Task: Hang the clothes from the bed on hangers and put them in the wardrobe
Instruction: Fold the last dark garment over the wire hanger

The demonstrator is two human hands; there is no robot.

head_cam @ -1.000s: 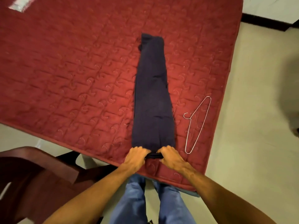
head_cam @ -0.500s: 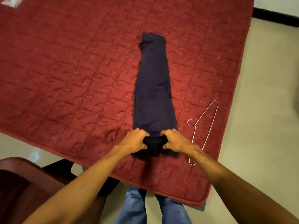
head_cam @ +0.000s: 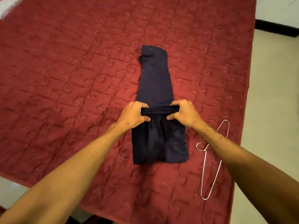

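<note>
Head view, looking down on a bed covered with a red quilted bedspread point(head_cam: 68, 81).

Left hand point(head_cam: 135, 113): fingers curled over the left end of a bunched fold of cloth, thumb pressed in on the near side. It grips the fold firmly.

Right hand point(head_cam: 185, 113): same posture at the right end of the fold, fingers curled over the top and thumb tucked on the near side. It is likewise closed round the cloth. The two hands are level with each other, and the fold is drawn taut between them.

Item held: dark navy garment point(head_cam: 155, 81), laid lengthwise on the bedspread with its narrow end away from the person and its wider end nearer. The gripped fold crosses the garment about midway. The part beyond the hands lies flat; the nearer part is creased.

Wire hanger point(head_cam: 205, 150): lies flat on the bedspread just right of the garment, near the bed's right edge, not touching the garment. The right forearm crosses over part of it.

Pale floor point(head_cam: 275, 118) runs along the bed's right side.
</note>
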